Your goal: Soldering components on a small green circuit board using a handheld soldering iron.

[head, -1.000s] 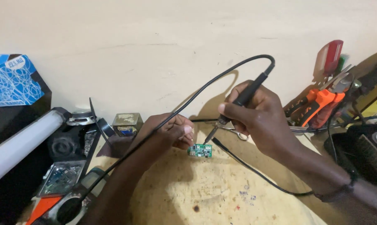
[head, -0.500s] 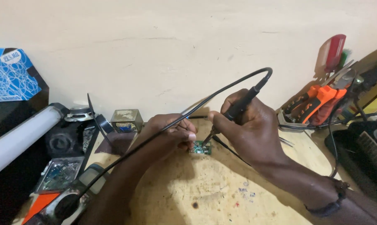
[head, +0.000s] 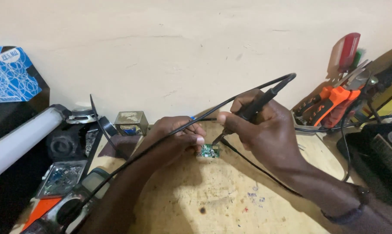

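A small green circuit board [head: 210,151] lies on the worn wooden bench [head: 213,199]. My left hand [head: 177,133] rests beside it, fingertips pressing its left edge. My right hand [head: 261,125] grips a black soldering iron [head: 255,105] like a pen, its tip touching the board's top right corner. The iron's black cable [head: 170,134] arcs from the handle over my left hand down to the lower left.
A rack of pliers with orange handles [head: 332,104] and screwdrivers [head: 347,50] stands at the right. A small square tin [head: 131,122], a white tube lamp [head: 20,141], a blue box [head: 9,73] and a multimeter [head: 53,208] crowd the left. A wall runs behind.
The view has shifted slightly; both hands stay at the board. My right hand has tilted the iron a little, its tip staying on the board.
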